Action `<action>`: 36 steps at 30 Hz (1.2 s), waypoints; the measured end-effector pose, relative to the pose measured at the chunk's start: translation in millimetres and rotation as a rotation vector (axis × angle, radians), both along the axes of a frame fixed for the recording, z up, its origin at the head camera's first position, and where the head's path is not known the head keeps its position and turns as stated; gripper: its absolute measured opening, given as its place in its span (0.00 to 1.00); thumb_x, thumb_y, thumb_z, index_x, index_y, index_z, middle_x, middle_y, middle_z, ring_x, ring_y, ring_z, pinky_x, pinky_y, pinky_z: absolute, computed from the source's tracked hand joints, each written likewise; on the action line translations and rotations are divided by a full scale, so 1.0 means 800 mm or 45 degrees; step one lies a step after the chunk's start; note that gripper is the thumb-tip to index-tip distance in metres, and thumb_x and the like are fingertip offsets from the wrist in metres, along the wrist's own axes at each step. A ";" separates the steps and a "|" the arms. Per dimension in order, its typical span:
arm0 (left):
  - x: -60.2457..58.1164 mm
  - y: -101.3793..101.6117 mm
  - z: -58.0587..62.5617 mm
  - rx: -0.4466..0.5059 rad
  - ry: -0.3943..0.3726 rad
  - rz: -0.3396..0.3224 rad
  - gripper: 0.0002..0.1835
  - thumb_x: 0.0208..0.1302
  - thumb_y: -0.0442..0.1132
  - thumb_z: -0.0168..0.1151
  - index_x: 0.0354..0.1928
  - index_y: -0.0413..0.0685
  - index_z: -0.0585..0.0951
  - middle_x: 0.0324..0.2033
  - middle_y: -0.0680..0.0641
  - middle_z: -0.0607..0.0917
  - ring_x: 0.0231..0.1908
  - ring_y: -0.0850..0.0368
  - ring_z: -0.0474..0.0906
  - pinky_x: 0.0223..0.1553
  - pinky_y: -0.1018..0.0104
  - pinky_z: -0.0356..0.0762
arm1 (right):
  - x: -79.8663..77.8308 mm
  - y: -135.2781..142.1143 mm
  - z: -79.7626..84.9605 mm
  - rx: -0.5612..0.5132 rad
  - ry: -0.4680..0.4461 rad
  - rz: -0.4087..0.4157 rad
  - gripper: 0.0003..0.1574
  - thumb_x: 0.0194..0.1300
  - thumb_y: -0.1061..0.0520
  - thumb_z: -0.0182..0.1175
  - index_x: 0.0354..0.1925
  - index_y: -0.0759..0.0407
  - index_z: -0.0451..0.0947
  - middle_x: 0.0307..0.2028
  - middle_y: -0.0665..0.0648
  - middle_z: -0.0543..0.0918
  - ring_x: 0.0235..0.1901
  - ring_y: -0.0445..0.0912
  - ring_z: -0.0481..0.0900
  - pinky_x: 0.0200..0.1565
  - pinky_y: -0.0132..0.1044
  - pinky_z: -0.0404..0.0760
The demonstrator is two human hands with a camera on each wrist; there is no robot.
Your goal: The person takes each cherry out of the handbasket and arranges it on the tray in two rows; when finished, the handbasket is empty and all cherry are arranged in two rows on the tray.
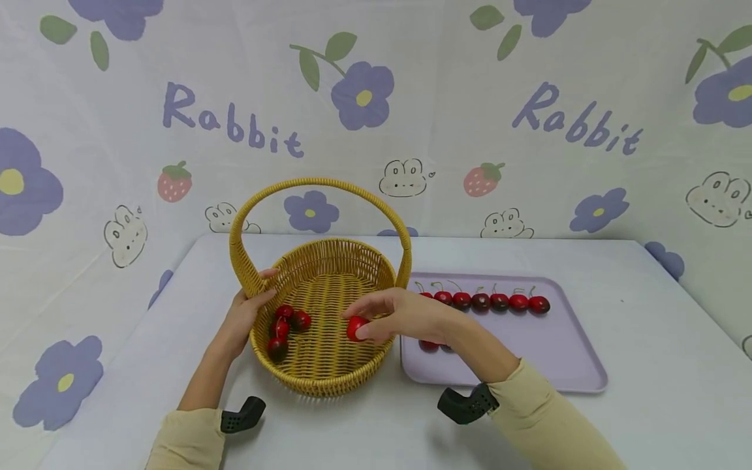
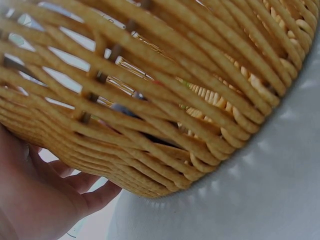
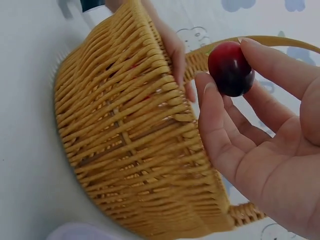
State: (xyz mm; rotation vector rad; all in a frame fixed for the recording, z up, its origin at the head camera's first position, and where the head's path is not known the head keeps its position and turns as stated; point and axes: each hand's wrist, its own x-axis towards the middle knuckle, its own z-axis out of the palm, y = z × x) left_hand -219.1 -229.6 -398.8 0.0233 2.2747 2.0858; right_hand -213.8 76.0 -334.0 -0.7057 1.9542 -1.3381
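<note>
A yellow woven basket point(image 1: 323, 385) with a tall arched handle stands on the table. My left hand point(image 1: 242, 320) grips its left side where the handle joins the rim; in the left wrist view this hand point(image 2: 45, 200) lies against the wicker wall. Over the right part of the basket, my right hand point(image 1: 399, 316) pinches a cherry point(image 1: 356, 328) between thumb and fingers. The right wrist view shows that dark-red cherry point(image 3: 231, 69) at the fingertips, above the rim. Several cherries point(image 1: 282, 328) lie together inside the basket, on the left.
To the right, a lilac tray point(image 1: 552, 365) holds a row of stemmed cherries point(image 1: 480, 302) along its back. More cherries point(image 1: 429, 346) sit nearer its front left, partly covered by my right forearm. A patterned cloth point(image 1: 446, 117) hangs behind the white table point(image 1: 646, 313).
</note>
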 end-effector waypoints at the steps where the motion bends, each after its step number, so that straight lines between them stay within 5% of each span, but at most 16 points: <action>1: 0.000 0.000 0.000 0.002 0.000 0.000 0.25 0.74 0.36 0.43 0.70 0.42 0.59 0.66 0.36 0.61 0.63 0.42 0.58 0.63 0.48 0.51 | 0.001 0.004 0.001 -0.006 0.004 -0.002 0.23 0.62 0.54 0.64 0.56 0.53 0.77 0.47 0.54 0.80 0.48 0.50 0.75 0.46 0.43 0.77; 11: 0.001 0.001 0.000 0.010 -0.002 0.003 0.25 0.74 0.36 0.43 0.70 0.42 0.59 0.65 0.36 0.62 0.63 0.41 0.59 0.62 0.49 0.52 | 0.014 0.044 -0.001 0.019 0.025 -0.100 0.23 0.62 0.50 0.65 0.55 0.54 0.76 0.46 0.56 0.79 0.42 0.53 0.78 0.49 0.55 0.73; 36: 0.003 0.003 0.001 0.007 0.004 0.011 0.25 0.74 0.36 0.44 0.70 0.42 0.59 0.66 0.36 0.61 0.63 0.42 0.58 0.64 0.47 0.50 | 0.020 0.147 -0.030 0.035 0.067 -0.329 0.21 0.60 0.55 0.66 0.49 0.64 0.75 0.43 0.62 0.78 0.42 0.58 0.79 0.46 0.43 0.77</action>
